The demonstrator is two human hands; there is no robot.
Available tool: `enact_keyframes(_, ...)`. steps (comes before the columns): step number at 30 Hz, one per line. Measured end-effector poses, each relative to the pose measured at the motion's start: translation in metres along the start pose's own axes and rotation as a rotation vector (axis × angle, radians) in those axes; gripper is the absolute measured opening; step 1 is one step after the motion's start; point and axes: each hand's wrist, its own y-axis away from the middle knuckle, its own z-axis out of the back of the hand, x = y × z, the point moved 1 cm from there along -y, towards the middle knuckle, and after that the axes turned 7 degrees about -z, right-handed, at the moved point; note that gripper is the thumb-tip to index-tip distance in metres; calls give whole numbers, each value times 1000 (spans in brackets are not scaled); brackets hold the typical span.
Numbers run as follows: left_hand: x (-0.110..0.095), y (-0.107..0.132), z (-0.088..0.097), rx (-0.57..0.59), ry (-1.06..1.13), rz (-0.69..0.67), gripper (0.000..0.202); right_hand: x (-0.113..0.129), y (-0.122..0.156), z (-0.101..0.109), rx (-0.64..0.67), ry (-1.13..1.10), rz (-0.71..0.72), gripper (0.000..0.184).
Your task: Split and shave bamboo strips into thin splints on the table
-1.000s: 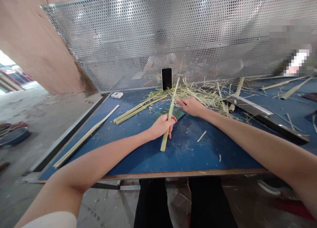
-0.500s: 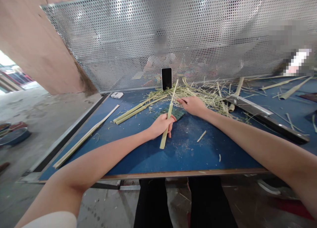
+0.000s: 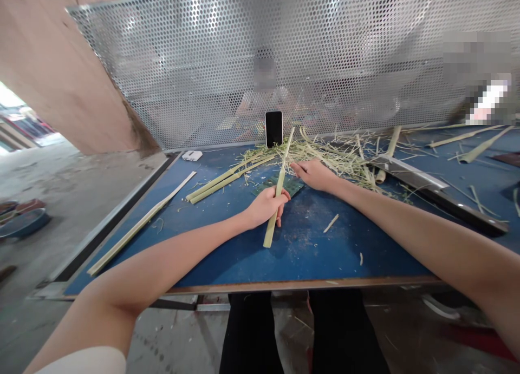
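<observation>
My left hand (image 3: 266, 205) is closed around a pale green split bamboo strip (image 3: 281, 180), thumb on top. The strip slants away from me, its wide end close to my body and its thin end near the shavings. My right hand (image 3: 312, 174) is closed in a pinch just right of the strip's upper part. What its fingers hold, if anything, is too small to make out. A dark green mat or patch (image 3: 294, 188) lies beneath both hands on the blue table (image 3: 244, 266).
A heap of shavings (image 3: 337, 155) lies beyond my hands, with a phone (image 3: 273, 129) upright behind it. Two bamboo strips (image 3: 221, 183) and a longer strip (image 3: 142, 222) lie left. A large blade (image 3: 439, 195) rests right. A perforated metal screen (image 3: 195, 81) closes the back.
The bamboo strip and my left hand have shifted very slightly toward the right. My right hand stays almost in place beside the strip.
</observation>
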Motion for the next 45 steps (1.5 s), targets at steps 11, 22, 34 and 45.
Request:
enact_keyframes(11, 3, -2, 2, 10, -2, 4, 5, -3, -2, 3, -118, 82, -161, 68)
enact_keyframes(22, -3, 1, -1, 2, -12, 2, 6, -2, -4, 1, -101, 126, -199, 67)
enact_keyframes(34, -1, 0, 0, 12, -13, -6, 6, -5, -4, 0, -115, 35, -173, 71)
enact_keyframes(45, -4, 2, -1, 21, -17, -13, 5, -4, 1, 4, -237, 58, -130, 78)
